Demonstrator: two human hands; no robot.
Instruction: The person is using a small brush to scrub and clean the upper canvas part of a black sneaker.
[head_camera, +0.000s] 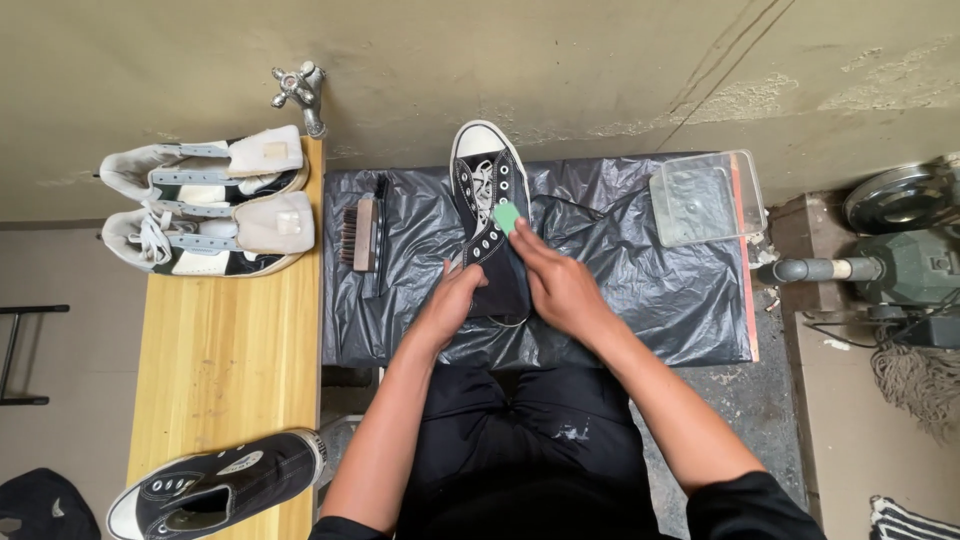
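Black plastic sheeting (620, 270) bears sneaker (490, 215) between both hands' grip.

One head-worn camera looks steeply down, close over the lap and the plastic-covered table (620, 290).

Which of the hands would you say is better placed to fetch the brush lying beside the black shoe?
Probably the left. The left hand only steadies the black shoe and is on the side of the brush. The right hand is busy pressing a green piece onto the shoe.
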